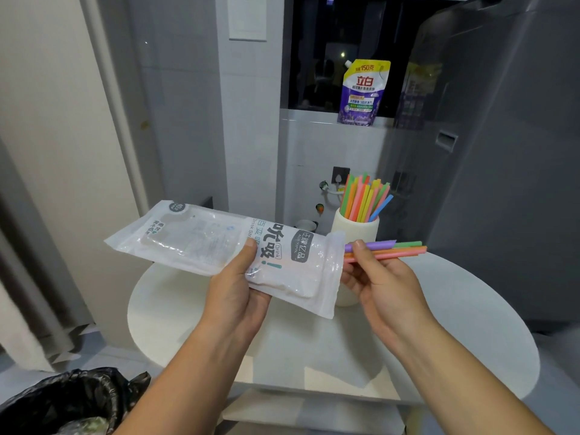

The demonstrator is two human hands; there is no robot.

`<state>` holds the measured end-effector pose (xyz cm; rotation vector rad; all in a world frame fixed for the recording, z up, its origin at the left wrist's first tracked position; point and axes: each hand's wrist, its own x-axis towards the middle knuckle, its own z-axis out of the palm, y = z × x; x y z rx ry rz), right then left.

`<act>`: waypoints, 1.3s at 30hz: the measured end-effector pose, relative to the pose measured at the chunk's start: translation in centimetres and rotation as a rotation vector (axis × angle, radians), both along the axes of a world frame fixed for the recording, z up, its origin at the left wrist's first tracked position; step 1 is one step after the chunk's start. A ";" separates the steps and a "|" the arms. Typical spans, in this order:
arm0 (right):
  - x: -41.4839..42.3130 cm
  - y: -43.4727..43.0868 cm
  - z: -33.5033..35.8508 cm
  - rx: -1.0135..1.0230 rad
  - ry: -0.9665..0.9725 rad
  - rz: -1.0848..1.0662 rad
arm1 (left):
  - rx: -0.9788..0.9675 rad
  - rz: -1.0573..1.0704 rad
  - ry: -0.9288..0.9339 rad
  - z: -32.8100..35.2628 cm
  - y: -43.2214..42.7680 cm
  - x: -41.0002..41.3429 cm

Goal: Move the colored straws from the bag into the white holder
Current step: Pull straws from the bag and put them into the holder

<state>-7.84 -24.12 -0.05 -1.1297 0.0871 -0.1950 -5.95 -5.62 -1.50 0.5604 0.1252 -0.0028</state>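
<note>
Currently, left hand (pixel 238 293) is clamped on the bag (pixel 226 246); right hand (pixel 381 277), beside it, pinches several straws (pixel 405 248) below the holder (pixel 356 229).

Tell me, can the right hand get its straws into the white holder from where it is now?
Probably yes. The right hand grips a few straws just in front of the white holder, whose open top is crowded with straws but not covered. The bag, held by the left hand, sits to the side.
</note>
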 end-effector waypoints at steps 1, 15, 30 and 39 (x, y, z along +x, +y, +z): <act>0.1 -0.4 0.1 -0.048 -0.015 -0.030 | -0.004 -0.002 0.017 -0.1 0.1 0.1; 0.9 -6.8 5.4 -0.325 -0.126 -0.188 | -0.096 0.085 0.131 -0.6 1.4 1.2; -0.7 -10.0 12.1 -0.709 -0.349 -0.418 | -0.028 0.087 0.114 -0.4 1.6 1.1; -0.8 -9.4 13.2 -0.892 -0.428 -0.448 | -0.025 0.081 0.114 -0.6 1.4 0.9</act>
